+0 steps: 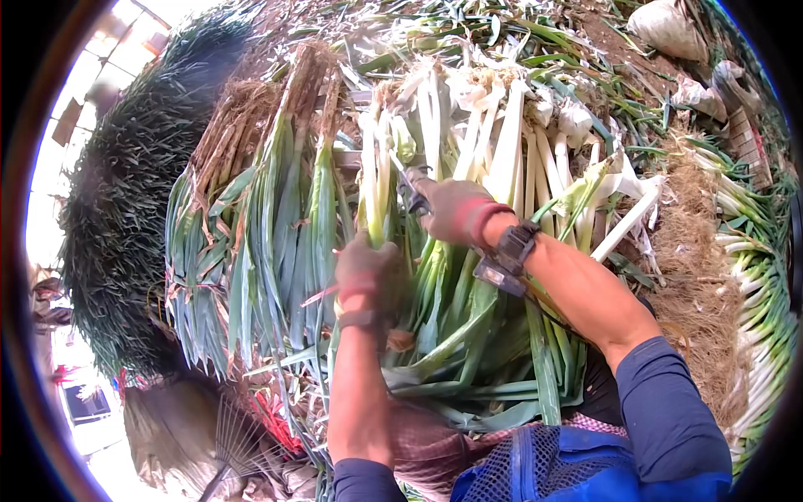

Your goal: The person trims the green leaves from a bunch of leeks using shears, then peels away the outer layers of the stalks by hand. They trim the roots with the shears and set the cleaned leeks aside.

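My left hand [366, 266], in a dark glove with a red cuff and blurred by motion, is closed around the lower part of a pale long green onion stalk [378, 188]. Just above and to the right, my gloved right hand [452, 209] grips a small metal tool [405, 176] with a narrow blade; its exact kind is hard to make out. The blade lies close beside the stalk. Peeled white onions [506, 142] lie right of my hands, and untrimmed onions with brown roots [280, 180] lie to the left.
A tall heap of green onions [125, 217] stands at the far left. Bundled white onions [761, 335] line the far right beside a strip of brown roots [690, 251]. Peelings cover the ground ahead, near a pale sack [667, 29]. A wire rake [238, 443] is at lower left.
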Action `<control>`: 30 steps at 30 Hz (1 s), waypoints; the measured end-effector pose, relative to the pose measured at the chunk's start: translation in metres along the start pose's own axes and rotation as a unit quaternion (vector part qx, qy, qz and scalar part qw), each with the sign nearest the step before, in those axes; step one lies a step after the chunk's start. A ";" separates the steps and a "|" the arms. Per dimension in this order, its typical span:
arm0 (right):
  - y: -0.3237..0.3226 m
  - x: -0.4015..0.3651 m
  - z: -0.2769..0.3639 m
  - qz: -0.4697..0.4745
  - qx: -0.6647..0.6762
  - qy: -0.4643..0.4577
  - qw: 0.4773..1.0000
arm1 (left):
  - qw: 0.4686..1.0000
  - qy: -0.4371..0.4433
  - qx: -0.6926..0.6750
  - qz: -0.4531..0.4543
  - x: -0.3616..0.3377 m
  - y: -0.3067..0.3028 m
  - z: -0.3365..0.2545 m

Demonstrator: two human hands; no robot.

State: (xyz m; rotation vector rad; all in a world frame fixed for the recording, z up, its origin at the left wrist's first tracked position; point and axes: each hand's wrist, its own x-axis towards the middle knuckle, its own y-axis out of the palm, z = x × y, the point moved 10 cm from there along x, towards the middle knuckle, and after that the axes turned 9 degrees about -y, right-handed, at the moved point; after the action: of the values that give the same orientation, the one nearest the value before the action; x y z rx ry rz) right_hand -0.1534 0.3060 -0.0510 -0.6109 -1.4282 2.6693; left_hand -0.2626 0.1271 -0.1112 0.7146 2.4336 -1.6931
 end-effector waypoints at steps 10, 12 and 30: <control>-0.005 0.016 -0.010 0.009 0.019 0.027 0.999 | 0.996 0.016 -0.054 0.072 0.009 0.002 0.008; 0.001 0.008 -0.008 0.018 0.015 0.005 1.000 | 0.995 0.018 -0.058 0.076 0.011 0.002 0.012; 0.006 -0.065 0.004 0.049 0.036 -0.017 0.998 | 0.989 0.033 -0.029 0.142 0.002 0.009 -0.002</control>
State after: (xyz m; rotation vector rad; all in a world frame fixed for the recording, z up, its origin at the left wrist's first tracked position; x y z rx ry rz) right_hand -0.0942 0.2842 -0.0328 -0.6484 -1.3356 2.8068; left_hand -0.2600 0.1316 -0.1187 1.0665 2.2768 -1.5077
